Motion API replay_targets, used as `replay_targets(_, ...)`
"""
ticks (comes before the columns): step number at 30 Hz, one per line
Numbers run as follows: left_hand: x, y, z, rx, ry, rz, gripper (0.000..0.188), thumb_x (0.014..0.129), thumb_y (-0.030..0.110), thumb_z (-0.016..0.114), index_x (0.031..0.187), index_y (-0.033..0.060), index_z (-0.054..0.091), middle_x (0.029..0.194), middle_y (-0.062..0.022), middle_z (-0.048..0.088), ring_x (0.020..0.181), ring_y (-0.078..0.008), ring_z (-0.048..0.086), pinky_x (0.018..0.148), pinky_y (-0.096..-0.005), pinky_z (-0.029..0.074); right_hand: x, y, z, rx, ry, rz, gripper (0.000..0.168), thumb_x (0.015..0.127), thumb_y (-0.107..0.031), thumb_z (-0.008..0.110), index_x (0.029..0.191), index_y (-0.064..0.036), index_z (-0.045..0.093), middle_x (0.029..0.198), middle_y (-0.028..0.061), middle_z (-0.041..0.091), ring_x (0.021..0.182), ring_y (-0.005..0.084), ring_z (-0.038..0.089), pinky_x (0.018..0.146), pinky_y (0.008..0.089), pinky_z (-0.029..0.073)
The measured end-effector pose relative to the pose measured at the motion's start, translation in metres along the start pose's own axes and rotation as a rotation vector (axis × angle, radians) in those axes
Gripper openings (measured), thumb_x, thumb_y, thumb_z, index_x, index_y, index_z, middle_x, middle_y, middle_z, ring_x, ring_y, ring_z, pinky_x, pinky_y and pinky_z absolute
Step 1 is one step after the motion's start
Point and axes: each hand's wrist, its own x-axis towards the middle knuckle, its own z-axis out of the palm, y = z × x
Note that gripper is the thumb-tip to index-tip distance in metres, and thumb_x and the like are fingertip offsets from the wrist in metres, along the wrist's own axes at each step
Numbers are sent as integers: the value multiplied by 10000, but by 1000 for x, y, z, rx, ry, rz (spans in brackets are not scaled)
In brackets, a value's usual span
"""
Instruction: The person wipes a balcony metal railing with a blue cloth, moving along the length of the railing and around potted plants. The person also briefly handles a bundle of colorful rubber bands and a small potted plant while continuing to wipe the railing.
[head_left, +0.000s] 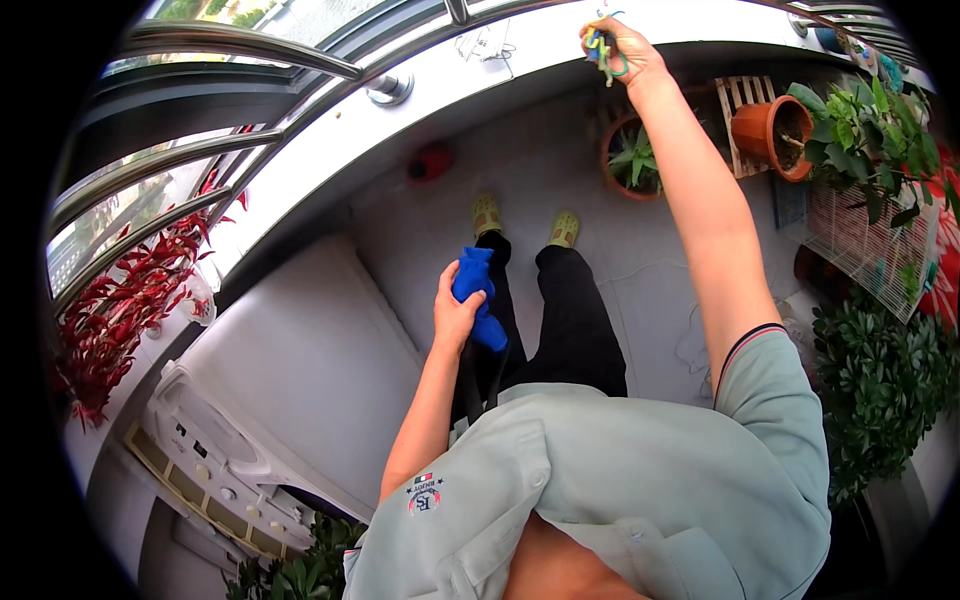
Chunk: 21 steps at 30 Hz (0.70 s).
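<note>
My left hand (454, 311) is closed around a bunched piece of blue fabric (476, 292), which hangs in front of my black trousers and reaches above and below my fingers. My right arm stretches far forward, over the white window ledge (547, 37). In that right hand (630, 56) is a small bundle of yellow, blue and green pieces (600, 49), with a green loop hanging at my palm. Whether they are clips or cords is too small to tell. A thin white wire-like item (484, 45) lies on the ledge to the left of this hand.
Metal railings (240, 41) run along the window. On the left stand a white washing machine (292, 322) and red-leaved plants (120, 322). To the right are a potted aloe (634, 161), a tilted terracotta pot (757, 135) on slats, a wire cage (870, 232) and leafy plants (885, 390).
</note>
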Motion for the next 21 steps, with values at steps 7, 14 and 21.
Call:
replay_targets(7, -3, 10, -1, -95, 33, -28, 628, 681, 17, 630, 1265, 64, 403, 1127, -132, 527, 984, -206, 548, 856, -307, 440, 47, 55, 52, -710, 539, 58, 130, 741, -89, 595, 744, 37, 565, 618, 187, 583, 571, 298, 610, 463, 348, 483)
replay_targets(14, -5, 2, -6, -103, 43, -55, 645, 677, 23, 635, 1273, 69, 392, 1112, -137, 530, 970, -217, 551, 847, -315, 445, 85, 80, 67, -1366, 567, -249, 117, 752, -85, 570, 726, 27, 585, 632, 158, 595, 578, 271, 600, 479, 350, 469)
replay_targets(21, -7, 12, -13, -102, 59, -92, 636, 680, 18, 630, 1269, 72, 396, 1083, -136, 546, 952, -213, 558, 812, -320, 468, 92, 80, 71, -1224, 515, -403, 112, 765, -71, 547, 746, 23, 605, 651, 131, 608, 577, 242, 586, 491, 350, 457)
